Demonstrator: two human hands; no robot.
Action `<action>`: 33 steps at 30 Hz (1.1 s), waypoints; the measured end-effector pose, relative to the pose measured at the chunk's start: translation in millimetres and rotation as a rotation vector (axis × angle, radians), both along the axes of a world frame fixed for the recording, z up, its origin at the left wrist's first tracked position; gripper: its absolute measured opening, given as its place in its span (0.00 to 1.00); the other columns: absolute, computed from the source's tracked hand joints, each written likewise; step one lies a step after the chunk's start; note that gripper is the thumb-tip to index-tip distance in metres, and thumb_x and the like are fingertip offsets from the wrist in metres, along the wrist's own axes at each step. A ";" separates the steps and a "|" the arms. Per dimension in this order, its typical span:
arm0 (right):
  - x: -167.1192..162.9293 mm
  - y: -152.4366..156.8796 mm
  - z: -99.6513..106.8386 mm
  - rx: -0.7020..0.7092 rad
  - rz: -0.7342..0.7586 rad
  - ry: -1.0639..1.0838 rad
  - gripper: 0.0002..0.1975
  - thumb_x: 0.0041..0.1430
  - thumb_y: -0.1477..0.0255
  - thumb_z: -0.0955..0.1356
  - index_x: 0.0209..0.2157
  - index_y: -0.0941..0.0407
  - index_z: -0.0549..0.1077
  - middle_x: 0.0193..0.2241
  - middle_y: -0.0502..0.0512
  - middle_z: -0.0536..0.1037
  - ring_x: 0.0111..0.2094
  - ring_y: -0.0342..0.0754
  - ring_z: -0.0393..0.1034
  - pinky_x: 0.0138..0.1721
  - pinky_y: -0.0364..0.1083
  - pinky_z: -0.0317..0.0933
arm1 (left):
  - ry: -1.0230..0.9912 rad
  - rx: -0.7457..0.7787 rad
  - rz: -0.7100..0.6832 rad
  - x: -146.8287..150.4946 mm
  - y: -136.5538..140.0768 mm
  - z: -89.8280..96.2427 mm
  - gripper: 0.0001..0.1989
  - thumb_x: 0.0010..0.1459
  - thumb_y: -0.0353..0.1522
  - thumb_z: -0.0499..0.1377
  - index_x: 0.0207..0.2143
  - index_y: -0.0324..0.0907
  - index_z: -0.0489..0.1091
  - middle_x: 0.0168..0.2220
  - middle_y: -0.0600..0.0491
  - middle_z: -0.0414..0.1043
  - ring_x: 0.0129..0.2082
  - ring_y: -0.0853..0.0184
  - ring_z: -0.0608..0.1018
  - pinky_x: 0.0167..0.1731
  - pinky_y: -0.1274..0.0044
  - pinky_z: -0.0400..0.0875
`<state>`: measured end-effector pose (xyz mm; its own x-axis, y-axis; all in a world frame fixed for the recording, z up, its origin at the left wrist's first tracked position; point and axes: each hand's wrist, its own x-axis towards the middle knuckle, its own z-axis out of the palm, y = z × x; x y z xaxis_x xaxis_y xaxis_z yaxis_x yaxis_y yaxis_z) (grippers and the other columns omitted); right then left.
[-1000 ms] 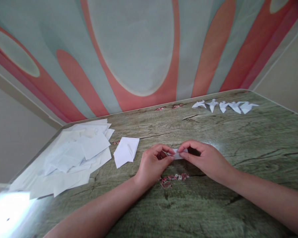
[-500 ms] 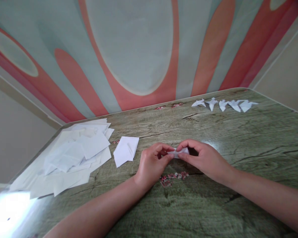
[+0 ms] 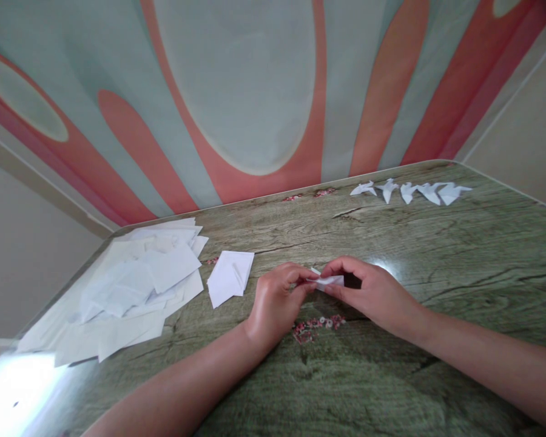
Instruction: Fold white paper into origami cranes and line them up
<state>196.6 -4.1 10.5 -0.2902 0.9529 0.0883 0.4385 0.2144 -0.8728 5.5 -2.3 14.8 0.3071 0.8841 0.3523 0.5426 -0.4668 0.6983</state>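
Note:
A small piece of folded white paper [image 3: 331,281] is held between my two hands, just above the wood-grain table. My left hand [image 3: 279,297] pinches its left end between thumb and fingers. On the other side, my right hand [image 3: 368,288] has thumb and forefinger closed on its upper and right part. One narrow tip of the paper sticks up between the fingertips; the fingers hide part of the folds. Left of my left hand lies a partly folded stack of white paper [image 3: 225,279].
A large loose pile of white sheets [image 3: 141,279] covers the table's left side. Several folded paper birds [image 3: 407,192] stand in a row at the back right. The table [image 3: 482,261] meets a wall with a coral and grey pattern [image 3: 273,164] behind.
My right fingers have shifted slightly on the folded paper, and a narrow tip now shows above it. Its front face has tilted. The sheets and birds stay put.

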 end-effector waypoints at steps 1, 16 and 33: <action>-0.1 0.3 -1.3 0.016 0.002 -0.003 0.06 0.55 0.72 0.69 0.37 0.51 0.73 0.36 0.47 0.76 0.38 0.45 0.70 0.40 0.45 0.61 | 0.003 0.024 -0.017 -0.5 0.3 -1.0 0.06 0.53 0.25 0.62 0.34 0.41 0.76 0.33 0.52 0.77 0.35 0.69 0.77 0.39 0.77 0.70; 1.1 2.3 -12.1 0.316 0.097 -0.155 0.05 0.56 0.78 0.68 0.34 0.55 0.71 0.32 0.51 0.74 0.38 0.48 0.67 0.41 0.48 0.61 | 0.145 0.126 -0.268 -9.9 4.8 -6.8 0.09 0.60 0.22 0.53 0.38 0.38 0.72 0.35 0.48 0.71 0.36 0.68 0.74 0.37 0.76 0.70; 0.4 1.9 -13.8 0.528 0.102 -0.294 0.02 0.56 0.77 0.68 0.31 0.56 0.71 0.32 0.53 0.76 0.38 0.50 0.68 0.41 0.50 0.60 | 0.066 -0.130 -0.070 1.3 2.3 -8.8 0.07 0.55 0.29 0.61 0.38 0.42 0.73 0.31 0.54 0.74 0.33 0.69 0.75 0.35 0.77 0.69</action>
<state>197.0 -2.2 -3.4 -0.4612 0.7685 0.4435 0.5996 0.6384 -0.4826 6.8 0.0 6.1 0.3885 0.8964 0.2134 0.5584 -0.4132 0.7194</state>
